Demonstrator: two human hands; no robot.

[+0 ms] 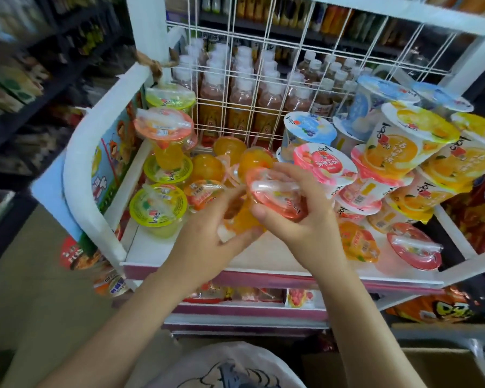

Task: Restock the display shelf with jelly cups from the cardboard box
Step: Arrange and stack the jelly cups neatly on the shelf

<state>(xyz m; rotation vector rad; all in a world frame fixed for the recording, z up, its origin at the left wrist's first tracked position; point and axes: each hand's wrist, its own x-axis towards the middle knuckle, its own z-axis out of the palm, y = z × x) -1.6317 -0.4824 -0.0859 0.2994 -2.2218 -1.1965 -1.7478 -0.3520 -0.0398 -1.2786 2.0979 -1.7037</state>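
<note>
I have both hands over the white display shelf (266,256), working one jelly cup (275,200) between them: it is a clear cup of orange jelly with a pink-red lid, tipped on its side above the shelf's bare front board. My right hand (297,219) curls over the lid end, thumb underneath and fingers wrapped across the top. My left hand (207,233) cradles the cup's lower body from below, fingers bent around the orange part. On the left of the shelf I see yellow-green lidded cups (158,208) and one pink-lidded cup (164,127) stacked on top of another. Behind my hands lie several orange cups on their sides (230,148). To the right, tall paper-sleeved tubs (398,147) in orange, pink and blue are piled in leaning stacks, and two pink-lidded cups (415,246) sit at the front right corner. A white wire grid (263,79) backs the shelf, with bottled drinks (244,102) behind it. The edge of the cardboard box (443,362) shows at the lower right, beside my right forearm.
</note>
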